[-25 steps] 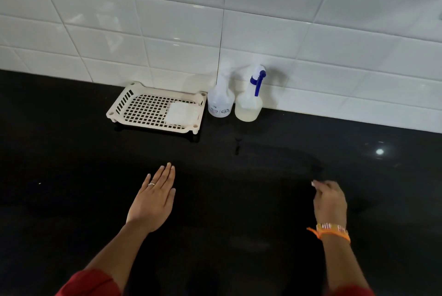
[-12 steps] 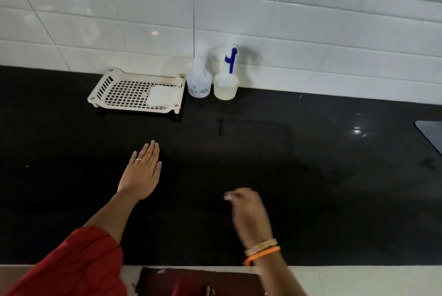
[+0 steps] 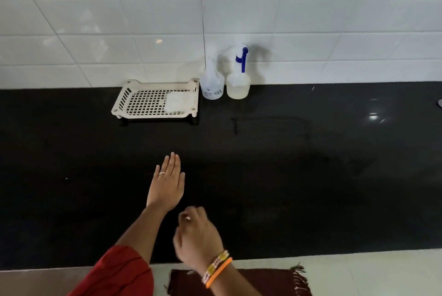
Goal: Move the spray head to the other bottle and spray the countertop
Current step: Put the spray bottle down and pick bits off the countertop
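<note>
2 bottles stand side by side at the far wall. The left bottle is clear with a label. The right bottle has the spray head with a blue trigger. A white tray sits just left of them on the black counter. The left hand lies flat, fingers out, with a ring. The right hand is near it, curled and blurry, with bangles on the wrist. A dark red mat lies on the floor.
</note>
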{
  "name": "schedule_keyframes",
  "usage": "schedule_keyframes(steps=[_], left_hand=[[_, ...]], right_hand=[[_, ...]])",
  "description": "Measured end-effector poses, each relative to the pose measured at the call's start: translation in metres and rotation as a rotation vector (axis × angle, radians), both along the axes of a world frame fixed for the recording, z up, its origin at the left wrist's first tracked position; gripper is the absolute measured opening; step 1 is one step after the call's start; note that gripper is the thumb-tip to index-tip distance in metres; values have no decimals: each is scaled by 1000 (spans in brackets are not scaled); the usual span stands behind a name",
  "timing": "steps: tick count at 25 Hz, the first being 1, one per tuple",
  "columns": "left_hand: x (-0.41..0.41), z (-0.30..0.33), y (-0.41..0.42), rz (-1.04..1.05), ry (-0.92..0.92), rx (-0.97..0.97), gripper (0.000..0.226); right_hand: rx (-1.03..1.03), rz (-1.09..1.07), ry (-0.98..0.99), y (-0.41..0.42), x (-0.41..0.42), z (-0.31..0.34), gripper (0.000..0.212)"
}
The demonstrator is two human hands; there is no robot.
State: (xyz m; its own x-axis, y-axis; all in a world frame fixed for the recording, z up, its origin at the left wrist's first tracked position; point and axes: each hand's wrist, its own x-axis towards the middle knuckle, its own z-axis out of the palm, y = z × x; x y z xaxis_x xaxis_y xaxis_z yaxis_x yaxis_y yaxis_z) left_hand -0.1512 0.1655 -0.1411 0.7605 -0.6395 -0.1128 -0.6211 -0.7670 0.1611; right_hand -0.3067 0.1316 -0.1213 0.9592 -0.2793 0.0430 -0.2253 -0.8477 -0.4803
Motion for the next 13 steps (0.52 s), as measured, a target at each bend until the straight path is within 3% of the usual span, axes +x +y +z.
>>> schedule_keyframes(steps=[2,3,7,10,11,13], left_hand=[[3,0,1,-4,0,-22,56],[3,0,2,-5,3,-36,56],[2,-2,2,-11,6,-45,56],[5,-1,1,-13,4,-59,56],[5,-1,1,-11,9,-65,56],[5,-2,1,-3,18,-78,56]], right_hand=[[-65,120,-6,3,0,0,19],[-125,33,-57,-21,-12,-4,15],[-174,-672,-129,-153,-122,-3,12],[-96,-930,-4,-171,-148,-2,17],[-100,-899,14,-154,-130,-5,19],[-49,-633,9,-103,-76,-9,22]])
